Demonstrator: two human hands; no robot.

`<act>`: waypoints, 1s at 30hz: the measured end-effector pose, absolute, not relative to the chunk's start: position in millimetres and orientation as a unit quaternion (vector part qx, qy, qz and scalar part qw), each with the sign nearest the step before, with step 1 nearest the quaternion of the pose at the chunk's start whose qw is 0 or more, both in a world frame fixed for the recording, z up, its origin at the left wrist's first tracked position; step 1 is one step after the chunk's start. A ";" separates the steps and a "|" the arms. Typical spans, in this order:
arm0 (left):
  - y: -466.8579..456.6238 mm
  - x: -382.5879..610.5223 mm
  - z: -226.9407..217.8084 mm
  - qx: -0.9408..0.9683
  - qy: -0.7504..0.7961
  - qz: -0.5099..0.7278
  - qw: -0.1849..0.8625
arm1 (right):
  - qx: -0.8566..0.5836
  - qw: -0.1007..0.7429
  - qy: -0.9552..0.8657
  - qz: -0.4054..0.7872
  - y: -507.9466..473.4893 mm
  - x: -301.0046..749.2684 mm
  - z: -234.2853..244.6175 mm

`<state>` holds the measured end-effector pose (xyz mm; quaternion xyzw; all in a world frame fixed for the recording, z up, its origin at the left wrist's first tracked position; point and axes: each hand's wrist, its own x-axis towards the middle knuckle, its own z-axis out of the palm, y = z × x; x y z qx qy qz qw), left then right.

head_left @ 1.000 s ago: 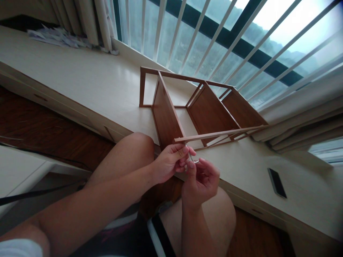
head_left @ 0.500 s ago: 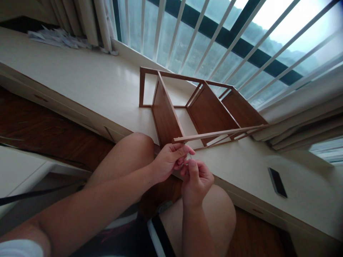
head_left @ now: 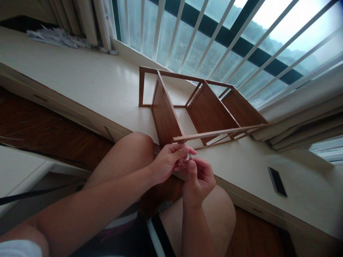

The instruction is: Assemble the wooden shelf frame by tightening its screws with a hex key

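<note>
A brown wooden shelf frame [head_left: 199, 135] lies on its side on the pale window ledge, its panels standing across it. At the near end of its front rail, my left hand [head_left: 170, 159] is closed, thumb and fingers pinched around a thin metal hex key [head_left: 190, 155]. A tiny metal piece shows just under the rail above those fingertips; its kind is too small to tell. My right hand [head_left: 198, 180] pinches the lower end of the hex key between thumb and fingers, just below my left fingertips. The curled fingers hide part of the key.
A black phone [head_left: 277, 182] lies on the ledge [head_left: 80, 78] at the right. Crumpled white paper or plastic [head_left: 60, 37] is at the far left by a curtain [head_left: 87, 21]. Window bars stand behind the frame. My knees are close under the ledge's edge.
My right hand has shifted and turned very slightly, and the hex key shows at a slightly different angle. My left hand and the shelf frame stay in place.
</note>
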<state>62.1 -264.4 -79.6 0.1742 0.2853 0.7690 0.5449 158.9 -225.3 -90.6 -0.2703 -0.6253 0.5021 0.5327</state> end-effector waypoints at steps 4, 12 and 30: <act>-264.0 61.1 -82.2 0.172 0.278 0.767 0.552 | -0.299 0.548 -0.658 0.420 -222.2 158.9 -93.1; -264.9 60.7 -80.5 0.153 0.250 0.765 0.574 | -0.269 0.584 -0.655 0.397 -222.7 156.2 -94.5; -264.0 58.2 -80.1 0.136 0.214 0.759 0.600 | -0.256 0.609 -0.668 0.342 -224.3 153.8 -90.3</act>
